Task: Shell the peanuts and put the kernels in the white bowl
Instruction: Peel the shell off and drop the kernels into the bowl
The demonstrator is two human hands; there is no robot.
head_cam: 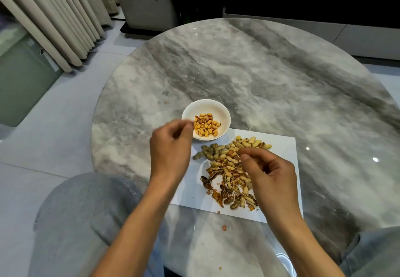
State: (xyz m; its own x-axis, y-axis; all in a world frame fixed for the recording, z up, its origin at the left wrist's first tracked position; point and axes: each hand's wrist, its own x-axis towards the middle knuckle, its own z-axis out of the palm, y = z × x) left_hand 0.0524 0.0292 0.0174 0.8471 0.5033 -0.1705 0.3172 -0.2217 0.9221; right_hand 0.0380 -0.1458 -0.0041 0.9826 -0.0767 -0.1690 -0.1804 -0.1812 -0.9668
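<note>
Yellow kernels (206, 125) lie heaped in the white bowl (225, 115), which stands on the grey marble counter (270, 77) just beyond the far left corner of a white sheet (281, 146). Whole peanuts (225, 150) are piled on the sheet's far part, broken shells (231, 186) nearer. Over the bowl's left rim hovers the left hand (171, 146), fingers bunched together; blur hides whether they pinch anything. At the right, the right hand (270, 172) curls over the pile, fingertips on the peanuts, grip unclear.
</note>
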